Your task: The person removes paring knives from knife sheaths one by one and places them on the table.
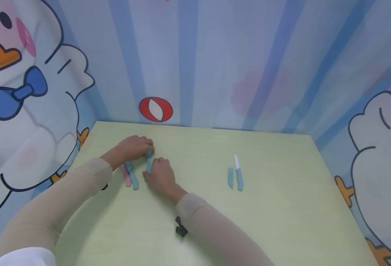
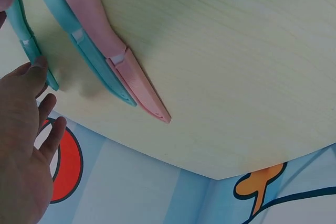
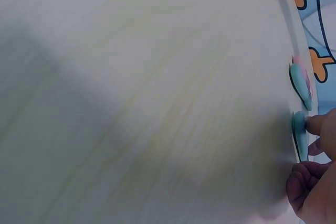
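Roughly front-to-back axis | sheathed blue knife | tip toward backdrop

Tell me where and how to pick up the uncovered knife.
Grip the uncovered knife by the middle of its blue handle, probably best from the person's side and slightly right. The handle points toward the person, while the bare white blade points away. The blue sheath lies close along its left, leaving less finger room there.

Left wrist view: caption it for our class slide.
Left hand touching one sheathed knife; pink knife and blue knife nearby.
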The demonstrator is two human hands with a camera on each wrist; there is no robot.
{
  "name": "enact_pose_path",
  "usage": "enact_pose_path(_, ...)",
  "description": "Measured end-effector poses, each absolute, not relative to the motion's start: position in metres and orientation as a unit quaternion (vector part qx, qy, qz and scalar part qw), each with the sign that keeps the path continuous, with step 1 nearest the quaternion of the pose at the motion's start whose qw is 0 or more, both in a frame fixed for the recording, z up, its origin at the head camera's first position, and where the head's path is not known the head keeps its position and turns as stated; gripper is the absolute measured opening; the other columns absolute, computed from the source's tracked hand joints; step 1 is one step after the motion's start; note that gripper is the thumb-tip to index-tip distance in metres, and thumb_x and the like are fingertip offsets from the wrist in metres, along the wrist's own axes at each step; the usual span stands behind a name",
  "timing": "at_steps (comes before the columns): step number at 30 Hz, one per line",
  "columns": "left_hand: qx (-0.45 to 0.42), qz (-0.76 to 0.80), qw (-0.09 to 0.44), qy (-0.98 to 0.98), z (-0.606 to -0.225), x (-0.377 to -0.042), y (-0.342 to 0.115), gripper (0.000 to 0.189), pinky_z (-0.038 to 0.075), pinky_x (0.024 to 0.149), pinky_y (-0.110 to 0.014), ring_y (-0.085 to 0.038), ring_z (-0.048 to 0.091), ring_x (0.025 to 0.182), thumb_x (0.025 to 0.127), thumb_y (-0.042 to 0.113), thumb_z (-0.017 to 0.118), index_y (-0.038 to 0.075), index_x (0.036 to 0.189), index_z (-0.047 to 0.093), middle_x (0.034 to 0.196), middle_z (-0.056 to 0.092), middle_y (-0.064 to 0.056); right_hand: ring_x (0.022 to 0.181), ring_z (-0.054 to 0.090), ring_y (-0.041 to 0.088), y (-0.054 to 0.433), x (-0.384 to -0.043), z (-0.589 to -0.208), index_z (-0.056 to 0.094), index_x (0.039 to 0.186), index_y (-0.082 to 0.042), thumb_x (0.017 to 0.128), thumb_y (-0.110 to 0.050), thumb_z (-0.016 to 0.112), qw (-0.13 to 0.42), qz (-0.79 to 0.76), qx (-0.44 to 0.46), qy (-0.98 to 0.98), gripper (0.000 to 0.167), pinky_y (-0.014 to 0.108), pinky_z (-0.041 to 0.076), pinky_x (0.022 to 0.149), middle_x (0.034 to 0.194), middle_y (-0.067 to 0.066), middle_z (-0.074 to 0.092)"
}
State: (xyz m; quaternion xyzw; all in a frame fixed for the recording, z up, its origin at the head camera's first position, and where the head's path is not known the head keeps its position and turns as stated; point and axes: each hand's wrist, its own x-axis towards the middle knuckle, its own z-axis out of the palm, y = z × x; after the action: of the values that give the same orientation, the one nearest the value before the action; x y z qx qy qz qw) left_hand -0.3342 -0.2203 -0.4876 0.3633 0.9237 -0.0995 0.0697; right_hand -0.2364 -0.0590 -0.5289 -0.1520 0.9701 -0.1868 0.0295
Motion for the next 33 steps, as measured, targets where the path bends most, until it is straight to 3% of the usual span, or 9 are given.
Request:
enact_pose_path(10, 0.363, -0.107, 0.055, 0.924, -0.486, -0.332, -0.221, 0.028, 0.059, 0.087, -0.039, -0.020, 0.063, 0.092, 0.092, 0.008, 0.082, 0.019, 0.117, 0.076, 0.108, 0.066, -0.002, 0.087, 0.055, 0.017, -0.064, -0.235, -0.524, 0.063, 0.115, -0.001, 0.103, -0.029, 0.069, 0.042, -0.190, -0.121, 0.973, 0.031, 0.027, 0.048, 0.065, 0.097, 0.006, 0.058)
enact_pose_path(22, 0.371, -0.116, 0.048, 0.920, -0.486, -0.328, -0.227, 0.028, 0.060, 0.089, -0.039, -0.021, 0.063, 0.092, 0.093, 0.010, 0.082, 0.017, 0.116, 0.068, 0.107, 0.067, -0.002, 0.080, 0.056, 0.018, -0.055, -0.242, -0.529, 0.063, 0.107, -0.001, 0.097, -0.011, 0.070, 0.037, -0.264, -0.142, 0.953, 0.016, 0.030, 0.050, 0.069, 0.087, 0.005, 0.057)
enact_pose_path(30, 0.375, -0.112, 0.035, 0.920, -0.487, -0.324, -0.231, 0.025, 0.056, 0.078, -0.032, -0.018, 0.056, 0.081, 0.092, 0.008, 0.083, 0.017, 0.108, 0.066, 0.092, 0.057, 0.000, 0.068, 0.052, 0.016, -0.042, -0.250, -0.526, 0.061, 0.096, -0.005, 0.091, -0.001, 0.066, 0.049, -0.322, -0.150, 0.934, 0.008, 0.027, 0.044, 0.058, 0.078, 0.003, 0.056)
enact_pose_path(33, 0.374, -0.108, 0.029, 0.921, -0.487, -0.323, -0.232, 0.024, 0.052, 0.073, -0.030, -0.016, 0.053, 0.077, 0.092, 0.006, 0.082, 0.017, 0.103, 0.064, 0.087, 0.054, 0.001, 0.068, 0.053, 0.016, -0.033, -0.254, -0.522, 0.063, 0.097, -0.004, 0.089, 0.001, 0.066, 0.065, -0.337, -0.157, 0.926, 0.010, 0.025, 0.044, 0.059, 0.080, 0.003, 0.059)
